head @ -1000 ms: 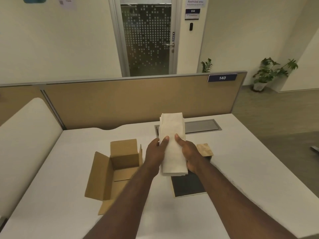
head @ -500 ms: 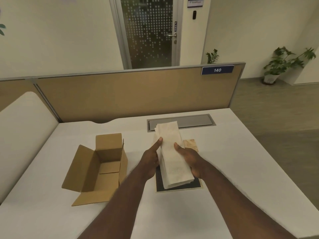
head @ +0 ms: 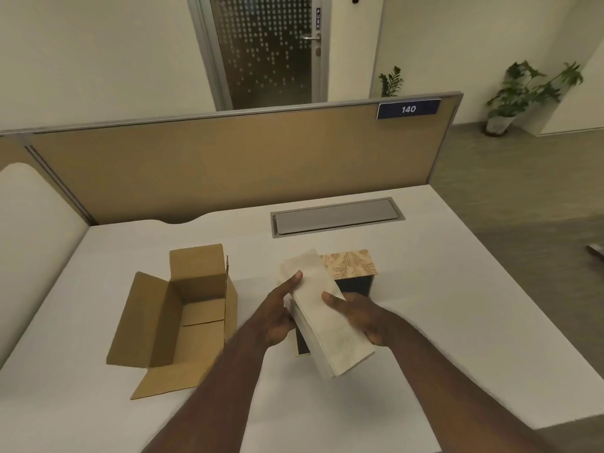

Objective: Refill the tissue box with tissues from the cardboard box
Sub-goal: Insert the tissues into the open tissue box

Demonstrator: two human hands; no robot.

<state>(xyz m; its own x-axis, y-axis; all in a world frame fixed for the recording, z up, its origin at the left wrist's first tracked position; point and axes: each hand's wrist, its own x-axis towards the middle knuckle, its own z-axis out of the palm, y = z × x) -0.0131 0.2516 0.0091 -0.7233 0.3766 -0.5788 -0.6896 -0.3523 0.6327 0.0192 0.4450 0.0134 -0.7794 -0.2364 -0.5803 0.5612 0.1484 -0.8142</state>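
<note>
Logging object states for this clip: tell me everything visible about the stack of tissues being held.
The stack of tissues is a thick, oblong block of off-white folded sheets, soft and papery, with a faint embossed texture on top. It is held in the air above the tissue box, tilted, its near end toward the camera. The left hand grips its left side with the thumb on top; the right hand holds its right side, thumb also on top. The top sheet lifts slightly at the far end.

An open cardboard box [head: 183, 315], its flaps spread, is seen resting on the left half of a white desk [head: 457, 305]. A dark tissue box [head: 354, 276] with a patterned top is set near the centre, just short of a grey cable hatch [head: 336, 217] recessed along the far edge.
</note>
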